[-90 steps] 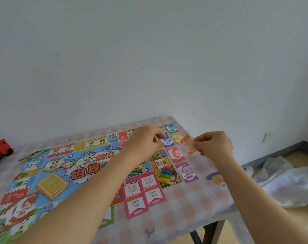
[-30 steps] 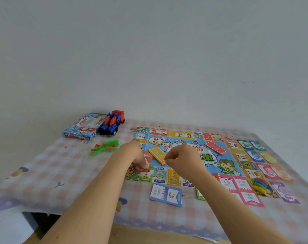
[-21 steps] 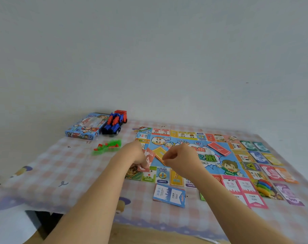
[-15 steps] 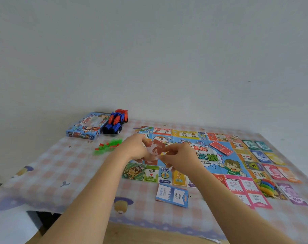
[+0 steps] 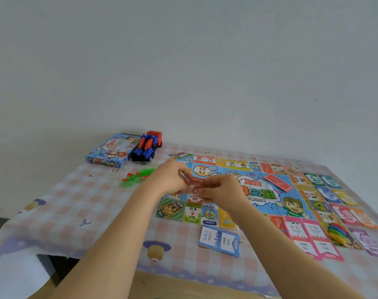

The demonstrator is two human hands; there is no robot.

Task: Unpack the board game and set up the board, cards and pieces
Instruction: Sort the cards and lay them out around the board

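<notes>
At the near edge of the checked tablecloth [image 5: 75,212], a blue card [image 5: 219,243] lies flat just in front of the game board [image 5: 259,197], apart from both hands. To its right, two pink cards [image 5: 309,238] lie side by side, overlapping the board's near edge, and beyond them a small heap of coloured pieces [image 5: 336,231] sits on the board's near right corner. Both forearms reach in from the bottom. The left hand [image 5: 169,179] and the right hand [image 5: 222,190] meet above the board's near left part, fingers curled, each pinching one side of a reddish stack of paper money [image 5: 194,192]. The stack is between the two hands and raised off the board, with a "50" legible on its lower edge; the finger positions are blurred. Rows of coloured banknotes [image 5: 343,212] lie along the board's right side. Farther in, a red card [image 5: 278,182] rests at an angle on the board's blue centre. Left of the left hand, a clump of green and red plastic pieces [image 5: 138,178] lies on the cloth. At the far left the game box [image 5: 111,151] lies flat, with a red and blue toy truck [image 5: 147,145] right beside it, near the wall.
</notes>
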